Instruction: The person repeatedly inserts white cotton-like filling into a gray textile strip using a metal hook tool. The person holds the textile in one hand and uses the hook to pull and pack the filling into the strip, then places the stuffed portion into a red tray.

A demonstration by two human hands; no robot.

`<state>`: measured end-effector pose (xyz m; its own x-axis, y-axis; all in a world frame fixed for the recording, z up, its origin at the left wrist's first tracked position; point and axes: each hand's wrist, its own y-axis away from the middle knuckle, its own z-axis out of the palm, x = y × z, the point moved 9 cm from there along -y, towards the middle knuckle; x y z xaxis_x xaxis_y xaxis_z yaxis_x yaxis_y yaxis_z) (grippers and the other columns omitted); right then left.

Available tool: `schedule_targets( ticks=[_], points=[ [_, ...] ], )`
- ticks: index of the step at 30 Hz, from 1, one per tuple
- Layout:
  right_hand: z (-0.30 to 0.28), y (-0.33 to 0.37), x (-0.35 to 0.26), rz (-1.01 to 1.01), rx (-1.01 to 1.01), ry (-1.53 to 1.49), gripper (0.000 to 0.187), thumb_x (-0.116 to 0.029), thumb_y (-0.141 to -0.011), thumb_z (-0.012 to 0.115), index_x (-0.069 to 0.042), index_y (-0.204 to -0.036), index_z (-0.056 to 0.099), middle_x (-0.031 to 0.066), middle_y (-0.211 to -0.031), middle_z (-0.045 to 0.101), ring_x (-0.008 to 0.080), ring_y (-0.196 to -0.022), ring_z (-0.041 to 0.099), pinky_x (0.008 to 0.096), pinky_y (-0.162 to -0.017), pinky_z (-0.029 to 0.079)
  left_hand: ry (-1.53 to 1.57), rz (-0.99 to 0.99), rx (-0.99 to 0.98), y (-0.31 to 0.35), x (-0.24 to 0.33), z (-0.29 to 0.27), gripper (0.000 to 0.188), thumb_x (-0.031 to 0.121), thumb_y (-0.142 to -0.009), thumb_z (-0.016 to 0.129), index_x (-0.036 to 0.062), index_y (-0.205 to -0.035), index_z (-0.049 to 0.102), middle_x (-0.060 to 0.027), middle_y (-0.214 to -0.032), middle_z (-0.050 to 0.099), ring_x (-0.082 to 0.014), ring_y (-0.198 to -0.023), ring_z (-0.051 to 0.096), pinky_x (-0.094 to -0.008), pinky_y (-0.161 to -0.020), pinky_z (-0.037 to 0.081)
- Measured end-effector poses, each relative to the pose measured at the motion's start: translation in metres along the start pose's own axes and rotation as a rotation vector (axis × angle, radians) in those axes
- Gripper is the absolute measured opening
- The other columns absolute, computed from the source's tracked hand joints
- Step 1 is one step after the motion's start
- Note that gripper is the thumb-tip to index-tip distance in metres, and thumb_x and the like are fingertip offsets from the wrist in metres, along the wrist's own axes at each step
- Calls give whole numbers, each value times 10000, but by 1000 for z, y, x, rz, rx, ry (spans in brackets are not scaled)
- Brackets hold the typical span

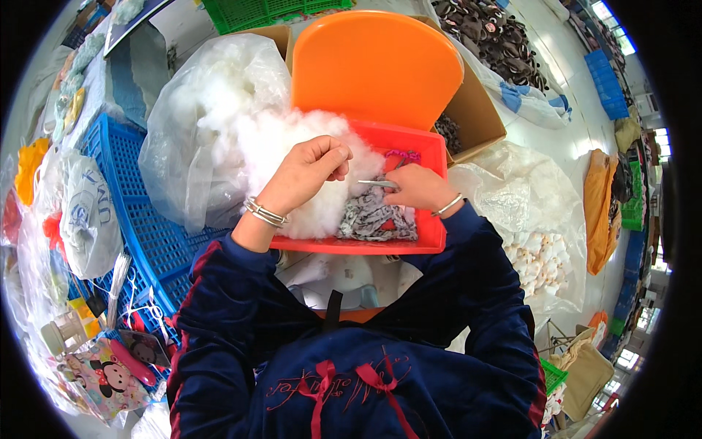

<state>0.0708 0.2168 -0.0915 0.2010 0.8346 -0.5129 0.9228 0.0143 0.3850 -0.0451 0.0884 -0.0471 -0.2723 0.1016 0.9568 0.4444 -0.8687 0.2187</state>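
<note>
My left hand (313, 170) is raised over the white stuffing (281, 139), its fingers curled together in a pinch. Whatever it may hold is too small or hidden to make out. To its right, my right hand (418, 187) is closed round a slim silver metal tool (378, 184), whose pointed end juts left toward the left hand. The tool's handle is hidden in the fingers. Below both hands, grey-and-white patterned fabric pieces (376, 218) are heaped in a red tray (436, 235). A small magenta piece (404, 156) lies near the tray's far side.
An orange chair back (376, 62) rises behind the tray. Left of it, a clear plastic bag (175, 157) holds stuffing, beside a blue crate (131, 190). A cardboard box (479, 121) stands behind right. Another plastic bag (541, 219) with small pale pieces lies at the right.
</note>
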Motion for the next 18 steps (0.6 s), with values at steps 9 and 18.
schedule_targets(
  ticks=[9, 18],
  points=[
    [34, -18, -18, -79, 75, 115, 215, -245, -796, 648, -49, -884, 629, 168, -846, 650, 384, -844, 624, 485, -740, 507, -80, 48, 7, 4, 12, -8, 177, 192, -971, 563, 29, -939, 625, 7, -800, 617, -68, -723, 558, -242, -707, 494],
    [-32, 18, -28, 31, 28, -686, 180, -132, -847, 694, 26, -884, 617, 22, -741, 581, 59, -703, 506, 248, -626, 438, -252, -52, -95, 6, -5, 9, 272, 251, -980, 542, 8, -1037, 648, -12, -855, 654, -78, -724, 572, -228, -680, 484]
  ],
)
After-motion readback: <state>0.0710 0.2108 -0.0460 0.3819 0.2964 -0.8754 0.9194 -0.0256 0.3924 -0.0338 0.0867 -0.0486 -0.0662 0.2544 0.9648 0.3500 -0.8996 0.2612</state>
